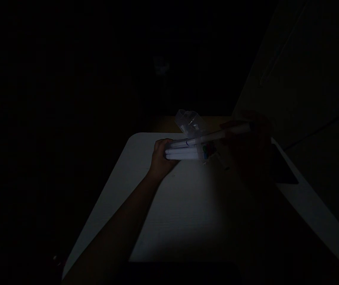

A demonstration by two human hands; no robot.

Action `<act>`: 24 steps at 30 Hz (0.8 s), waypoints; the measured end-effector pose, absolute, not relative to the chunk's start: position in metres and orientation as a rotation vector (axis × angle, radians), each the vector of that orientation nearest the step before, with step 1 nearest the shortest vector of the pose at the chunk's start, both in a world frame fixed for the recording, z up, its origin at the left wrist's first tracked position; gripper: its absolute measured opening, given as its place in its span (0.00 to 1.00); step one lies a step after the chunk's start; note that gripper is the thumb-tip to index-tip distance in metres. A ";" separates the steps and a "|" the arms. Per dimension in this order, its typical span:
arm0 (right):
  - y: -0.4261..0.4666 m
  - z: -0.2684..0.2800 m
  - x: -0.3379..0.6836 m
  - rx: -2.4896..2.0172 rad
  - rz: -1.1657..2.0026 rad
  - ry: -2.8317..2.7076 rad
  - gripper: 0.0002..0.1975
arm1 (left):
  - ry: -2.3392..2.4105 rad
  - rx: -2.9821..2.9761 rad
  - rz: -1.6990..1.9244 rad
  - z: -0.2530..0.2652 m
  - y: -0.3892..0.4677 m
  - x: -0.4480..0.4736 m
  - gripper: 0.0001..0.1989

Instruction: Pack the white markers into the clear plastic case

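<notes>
My left hand (160, 160) is wrapped round the left end of a clear plastic pouch (191, 122) that lies sideways above the table. White-barrelled markers (183, 154) are stacked inside it, with red, green and blue ends showing at the pouch's open right side. In deep shadow to the right, my right hand (251, 142) grips one white marker (214, 135). This marker slants slightly upward to the right, and its left end lies in or over the pouch mouth; I cannot tell which. A thin dark-tipped piece (223, 162) shows below the pouch mouth.
Beneath my hands is a white tabletop (184, 202) with rounded corners. A dark flat object (284, 166) lies at its right side, close to a dark cable (320, 128). A wall rises at the right. Most surroundings are too dark to make out.
</notes>
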State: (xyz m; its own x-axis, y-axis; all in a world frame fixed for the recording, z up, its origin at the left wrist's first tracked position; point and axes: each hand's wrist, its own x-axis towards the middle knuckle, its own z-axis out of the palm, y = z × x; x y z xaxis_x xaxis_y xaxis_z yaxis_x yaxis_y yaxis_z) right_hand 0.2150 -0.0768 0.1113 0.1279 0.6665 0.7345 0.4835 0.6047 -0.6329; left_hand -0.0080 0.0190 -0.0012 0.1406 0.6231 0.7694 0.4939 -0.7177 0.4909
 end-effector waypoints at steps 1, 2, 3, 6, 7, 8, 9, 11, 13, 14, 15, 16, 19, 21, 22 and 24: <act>-0.074 0.110 0.216 -0.994 0.157 -1.510 0.20 | 1.124 2.277 1.646 -0.001 0.019 -0.008 0.34; -0.072 0.108 0.216 -0.979 0.139 -1.510 0.20 | 1.128 2.269 1.651 -0.001 0.019 -0.007 0.33; -0.070 0.106 0.216 -0.975 0.122 -1.517 0.19 | 1.131 2.263 1.651 -0.001 0.019 -0.007 0.33; -0.064 0.100 0.217 -0.996 0.080 -1.522 0.19 | 1.142 2.242 1.626 -0.001 0.020 -0.007 0.32; -0.062 0.098 0.218 -1.006 0.072 -1.514 0.19 | 1.141 2.236 1.619 -0.001 0.020 -0.007 0.32; -0.061 0.097 0.218 -1.014 0.065 -1.502 0.19 | 1.140 2.230 1.615 -0.001 0.020 -0.007 0.32; -0.060 0.096 0.218 -1.023 0.062 -1.486 0.19 | 1.139 2.228 1.612 -0.001 0.019 -0.008 0.32; -0.059 0.094 0.218 -1.033 0.058 -1.462 0.19 | 1.142 2.232 1.615 -0.001 0.019 -0.008 0.31; -0.058 0.093 0.217 -1.024 0.037 -1.442 0.18 | 1.161 2.246 1.613 0.000 0.019 -0.008 0.31; -0.057 0.092 0.216 -1.017 0.025 -1.433 0.17 | 1.168 2.258 1.614 0.000 0.019 -0.008 0.31; -0.057 0.090 0.214 -1.013 0.016 -1.424 0.15 | 1.172 2.271 1.615 0.000 0.019 -0.009 0.31; -0.057 0.089 0.212 -1.020 0.013 -1.414 0.13 | 1.169 2.287 1.618 0.000 0.019 -0.009 0.31; -0.056 0.081 0.208 -1.066 0.040 -1.411 0.10 | 1.154 2.317 1.627 0.000 0.019 -0.009 0.32; -0.056 0.075 0.206 -1.070 0.039 -1.429 0.10 | 1.176 2.315 1.615 0.000 0.019 -0.009 0.32; -0.056 0.072 0.205 -1.073 0.027 -1.442 0.11 | 1.193 2.312 1.603 0.000 0.019 -0.009 0.31; -0.055 0.068 0.205 -1.099 -0.013 -1.470 0.13 | 1.211 2.304 1.584 0.001 0.019 -0.008 0.31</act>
State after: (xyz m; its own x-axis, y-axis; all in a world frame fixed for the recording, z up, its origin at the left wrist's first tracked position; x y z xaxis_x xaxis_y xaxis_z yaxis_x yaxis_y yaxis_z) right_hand 0.2050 -0.0554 0.0678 0.1909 0.5979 0.7785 0.6120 0.5476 -0.5706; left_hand -0.0084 0.0185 0.0008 0.1457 0.6488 0.7469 0.5510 -0.6802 0.4835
